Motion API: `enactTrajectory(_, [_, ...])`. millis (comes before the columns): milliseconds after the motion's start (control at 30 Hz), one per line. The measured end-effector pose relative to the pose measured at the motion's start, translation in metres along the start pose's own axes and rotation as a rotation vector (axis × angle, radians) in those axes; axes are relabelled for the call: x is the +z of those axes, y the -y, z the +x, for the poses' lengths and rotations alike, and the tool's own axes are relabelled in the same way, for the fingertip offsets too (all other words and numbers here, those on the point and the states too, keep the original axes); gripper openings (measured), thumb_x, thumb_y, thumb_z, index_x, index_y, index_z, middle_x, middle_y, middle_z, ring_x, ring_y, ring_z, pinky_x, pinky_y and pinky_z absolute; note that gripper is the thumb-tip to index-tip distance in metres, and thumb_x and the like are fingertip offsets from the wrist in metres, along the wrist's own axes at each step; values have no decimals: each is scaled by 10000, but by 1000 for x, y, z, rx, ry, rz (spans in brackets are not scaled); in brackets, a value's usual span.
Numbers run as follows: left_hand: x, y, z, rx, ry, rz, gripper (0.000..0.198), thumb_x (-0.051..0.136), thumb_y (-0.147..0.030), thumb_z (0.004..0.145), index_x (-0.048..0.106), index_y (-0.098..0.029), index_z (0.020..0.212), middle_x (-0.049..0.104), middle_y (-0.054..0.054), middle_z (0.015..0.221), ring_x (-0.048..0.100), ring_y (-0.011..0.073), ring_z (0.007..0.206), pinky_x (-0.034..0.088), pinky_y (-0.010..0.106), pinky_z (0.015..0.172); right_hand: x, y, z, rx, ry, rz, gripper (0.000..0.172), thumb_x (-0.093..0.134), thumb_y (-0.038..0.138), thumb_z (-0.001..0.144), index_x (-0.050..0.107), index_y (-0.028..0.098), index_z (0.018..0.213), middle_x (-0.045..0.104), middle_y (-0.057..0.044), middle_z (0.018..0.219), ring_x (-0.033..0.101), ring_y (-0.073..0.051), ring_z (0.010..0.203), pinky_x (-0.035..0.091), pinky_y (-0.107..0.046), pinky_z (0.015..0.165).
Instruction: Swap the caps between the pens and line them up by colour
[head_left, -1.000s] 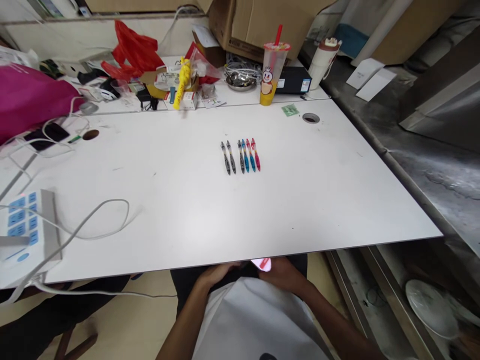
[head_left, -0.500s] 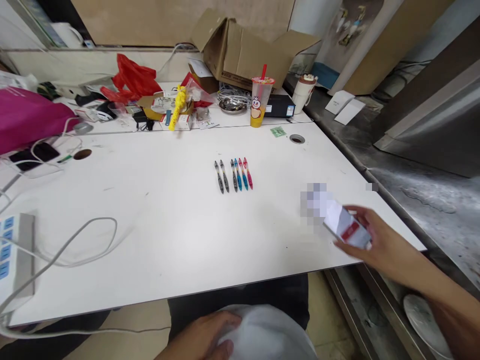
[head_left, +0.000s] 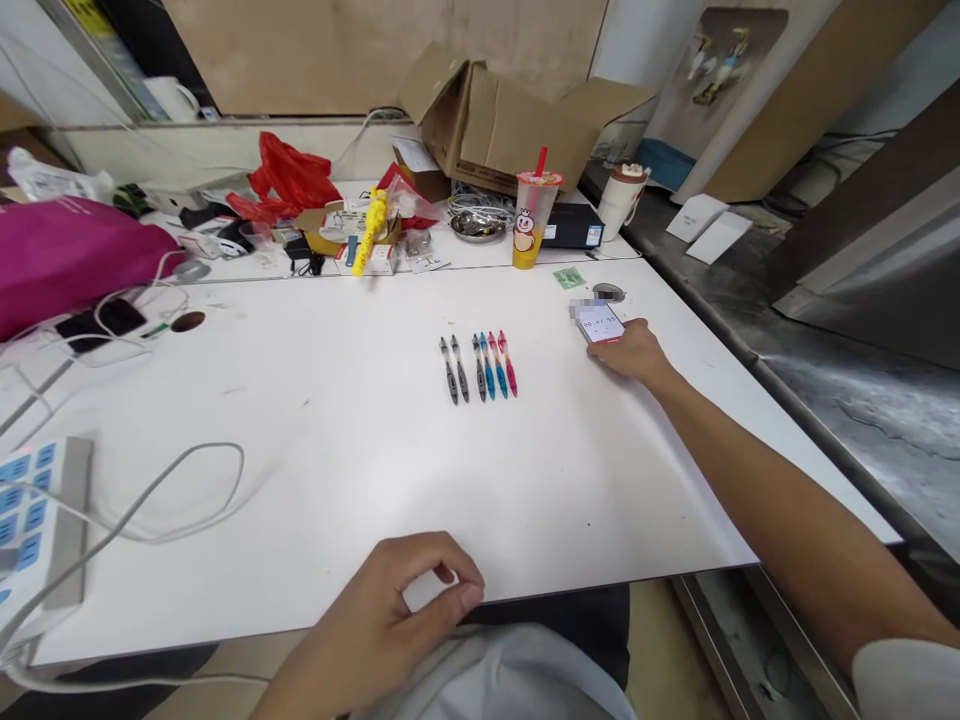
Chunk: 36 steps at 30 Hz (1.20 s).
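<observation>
My right hand (head_left: 630, 352) is closed around a phone (head_left: 602, 325) at the right of the white table, its screen showing timer digits. Above the table's front edge, my left hand (head_left: 409, 600) is curled, thumb and forefinger drawn together in a loop with nothing visible in it. Several click pens lie side by side mid-table, between the two hands and farther from me than the left one. Two grey pens (head_left: 460, 370) form a pair on the left. Beside them are another grey pen (head_left: 480, 368), blue pens (head_left: 496, 370) and a pink pen (head_left: 509, 366).
A drink cup with a straw (head_left: 534, 220), an open cardboard box (head_left: 502, 120) and a yellow toy (head_left: 370, 232) stand at the back. A green packet (head_left: 569, 278) lies beyond the phone. Left are a power strip (head_left: 45, 520), its loose cable (head_left: 232, 490) and a magenta bag (head_left: 75, 255).
My right hand has carried the phone away from me and leftward, near the round hole at the table's far right. My left hand has risen from my lap to the table's front edge.
</observation>
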<state>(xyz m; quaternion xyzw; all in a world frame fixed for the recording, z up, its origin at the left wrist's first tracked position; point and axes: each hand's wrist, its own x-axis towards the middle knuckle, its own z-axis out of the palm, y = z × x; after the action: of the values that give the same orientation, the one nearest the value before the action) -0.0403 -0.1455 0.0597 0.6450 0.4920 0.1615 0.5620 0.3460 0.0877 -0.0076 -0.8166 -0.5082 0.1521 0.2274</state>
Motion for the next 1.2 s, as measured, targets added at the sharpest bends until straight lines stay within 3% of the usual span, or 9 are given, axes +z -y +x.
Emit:
enactTrajectory(200, [-22, 8, 32, 86, -202, 19, 237, 658, -467, 917, 770, -266, 862, 752, 15, 844, 667, 195, 781, 475, 269, 641, 3, 8, 6, 84, 39, -76, 844, 786, 460, 690, 489, 23, 1347, 601, -289, 1279, 606, -409, 1182, 544, -492, 955])
enactTrajectory(400, [-50, -2, 89, 248, -421, 90, 243, 669, -443, 906, 783, -231, 872, 755, 19, 847, 650, 179, 768, 504, 285, 721, 5, 11, 11, 68, 54, -216, 832, 736, 549, 717, 525, 40, 1341, 494, -327, 1392, 486, -465, 1310, 483, -555, 1019])
enactTrajectory(600, [-55, 6, 138, 263, -551, 3, 248, 675, -433, 902, 735, -201, 840, 719, 43, 786, 586, 156, 668, 425, 261, 571, -3, 19, 5, 84, 109, -313, 848, 700, 628, 742, 533, 75, 1364, 464, -316, 1439, 454, -469, 1330, 452, -552, 1024])
enactTrajectory(667, [-54, 13, 141, 246, -568, -15, 241, 700, -431, 885, 724, -203, 813, 708, 38, 772, 567, 151, 654, 399, 256, 548, -5, 26, -6, -6, 27, -326, 841, 700, 641, 748, 544, 74, 1350, 481, -307, 1435, 443, -467, 1337, 427, -544, 1038])
enactTrajectory(733, [-53, 19, 141, 224, -568, -30, 252, 722, -444, 869, 710, -207, 784, 697, 31, 752, 548, 146, 632, 377, 254, 533, -4, 39, -24, -206, -93, -260, 665, 647, 584, 820, 596, 105, 1278, 546, -261, 1395, 484, -420, 1303, 430, -497, 1014])
enactTrajectory(800, [-53, 21, 140, 198, -569, -47, 285, 738, -466, 855, 681, -208, 747, 681, 20, 718, 519, 138, 599, 357, 254, 525, 1, 57, -46, -324, 29, -131, 435, 562, 547, 897, 677, 166, 1073, 683, -173, 1180, 623, -315, 1070, 477, -411, 877])
enactTrajectory(900, [-54, 20, 138, 169, -579, -52, 418, 688, -534, 882, 613, -200, 642, 638, 10, 640, 469, 130, 552, 346, 271, 542, 15, 85, -73, -356, 340, -71, 405, 557, 584, 904, 676, 209, 807, 729, -98, 894, 645, -243, 803, 451, -355, 697])
enactTrajectory(1033, [-56, 21, 137, 181, -576, -78, 555, 498, -591, 978, 620, -197, 607, 647, 35, 653, 521, 155, 595, 395, 304, 615, 29, 104, -88, -325, 314, -121, 352, 591, 546, 893, 640, 217, 779, 720, -89, 838, 616, -237, 753, 399, -340, 634])
enactTrajectory(1200, [-59, 26, 140, 217, -591, -148, 438, 520, -532, 981, 648, -204, 721, 668, 38, 729, 597, 182, 695, 427, 302, 639, 32, 117, -97, -459, 232, -79, 249, 542, 436, 939, 641, 231, 839, 712, -57, 837, 600, -207, 734, 398, -322, 641])
